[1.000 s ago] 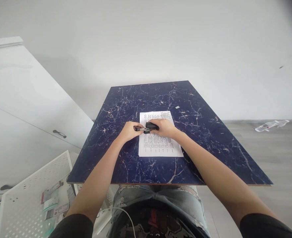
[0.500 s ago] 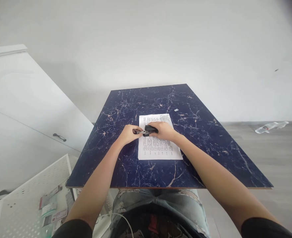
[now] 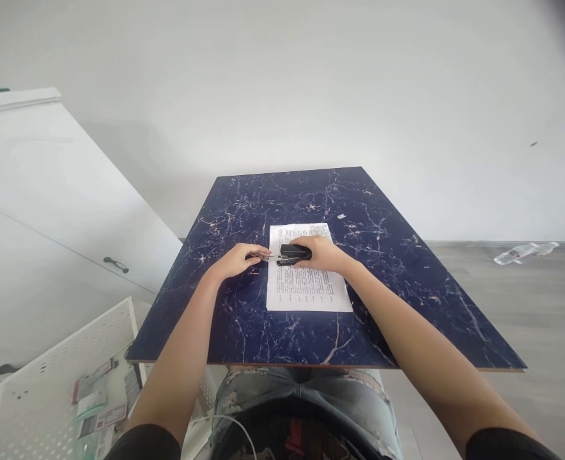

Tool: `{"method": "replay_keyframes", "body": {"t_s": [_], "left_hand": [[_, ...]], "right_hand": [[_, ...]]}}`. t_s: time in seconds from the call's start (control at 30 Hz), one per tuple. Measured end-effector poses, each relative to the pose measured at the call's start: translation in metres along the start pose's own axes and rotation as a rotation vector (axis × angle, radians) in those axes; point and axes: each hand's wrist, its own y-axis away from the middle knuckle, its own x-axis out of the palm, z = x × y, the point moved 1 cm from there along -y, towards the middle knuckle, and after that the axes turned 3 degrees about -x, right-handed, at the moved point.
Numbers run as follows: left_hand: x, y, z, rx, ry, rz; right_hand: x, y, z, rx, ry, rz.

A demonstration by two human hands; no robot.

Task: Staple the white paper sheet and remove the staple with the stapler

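Note:
My right hand (image 3: pixel 325 253) is wrapped around a black stapler (image 3: pixel 293 253) whose jaws point left and stand apart. A thin metal piece (image 3: pixel 271 258) reaches out of the stapler's front. My left hand (image 3: pixel 238 260) pinches the far end of that piece between thumb and fingers, just off the paper's left edge. Under the stapler lies a white printed sheet or stack of sheets (image 3: pixel 306 297), flat on the table, with a grey patterned block in its far right corner. My right hand covers part of the print.
The dark blue marbled table (image 3: pixel 388 306) has a tiny white scrap (image 3: pixel 341 216) beyond the paper. At left are a white cabinet (image 3: pixel 47 185) and a white perforated cart (image 3: pixel 28 409) with small packets. A clear plastic item (image 3: pixel 522 253) lies on the floor at right.
My left hand has moved left, drawing the thin metal piece farther out of the stapler. My right hand and the stapler have shifted slightly right.

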Motion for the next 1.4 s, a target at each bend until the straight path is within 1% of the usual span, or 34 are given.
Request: {"method": "replay_keyframes", "body": {"t_s": [0.1,0.2,0.3,0.37,0.43,0.53,0.63,0.73,0.8,0.83,0.9,0.97,1.0,1.07,1.13,1.2,1.27,1.33,1.4], "left_hand": [[0.006,-0.007,0.006,0.028,-0.033,-0.063],[0.016,-0.016,0.009,0.087,-0.041,-0.121],[0.029,-0.027,0.007,0.121,-0.047,-0.210],[0.038,-0.034,0.003,0.136,-0.094,-0.289],[0.045,-0.041,-0.002,0.143,-0.142,-0.344],[0.051,-0.048,-0.005,0.122,-0.145,-0.363],[0.052,-0.050,-0.007,0.117,-0.127,-0.366],[0.051,-0.049,-0.007,0.108,-0.116,-0.367],[0.051,-0.047,-0.007,0.084,-0.119,-0.379],[0.051,-0.045,-0.007,0.065,-0.122,-0.404],[0.051,-0.043,-0.007,0.005,-0.154,-0.493],[0.053,-0.044,-0.007,-0.080,-0.251,-0.581],[0.054,-0.046,-0.007,-0.126,-0.316,-0.603],[0.057,-0.054,-0.008,-0.212,-0.436,-0.607],[0.060,-0.063,-0.009,-0.291,-0.501,-0.595],[0.061,-0.070,-0.009,-0.332,-0.529,-0.593],[0.061,-0.073,-0.006,-0.325,-0.521,-0.589],[0.061,-0.072,-0.001,-0.287,-0.470,-0.588],[0.060,-0.069,0.004,-0.223,-0.374,-0.612]], "right_hand": [[-0.004,0.001,-0.005,0.031,-0.032,0.035],[-0.005,0.000,-0.007,0.039,-0.049,0.026],[-0.004,-0.001,-0.008,0.049,-0.050,0.016],[-0.004,-0.002,-0.008,0.045,-0.051,0.018],[-0.003,-0.003,-0.009,0.036,-0.049,0.019],[-0.003,-0.005,-0.011,0.036,-0.018,0.029],[-0.004,-0.006,-0.011,0.047,0.030,0.051],[-0.002,-0.007,-0.005,0.064,0.088,0.053],[0.001,-0.007,0.002,0.074,0.134,0.024],[0.003,-0.007,0.006,0.075,0.155,-0.001],[0.006,-0.008,0.013,0.068,0.181,-0.057],[0.009,-0.008,0.017,0.067,0.183,-0.092],[0.011,-0.009,0.019,0.068,0.176,-0.095],[0.013,-0.009,0.021,0.067,0.150,-0.098],[0.012,-0.009,0.024,0.058,0.129,-0.107],[0.006,-0.008,0.025,0.063,0.113,-0.121],[-0.007,-0.004,0.024,0.102,0.081,-0.143],[-0.028,0.004,0.018,0.173,0.020,-0.152],[-0.053,0.016,0.007,0.268,-0.033,-0.149]]}}
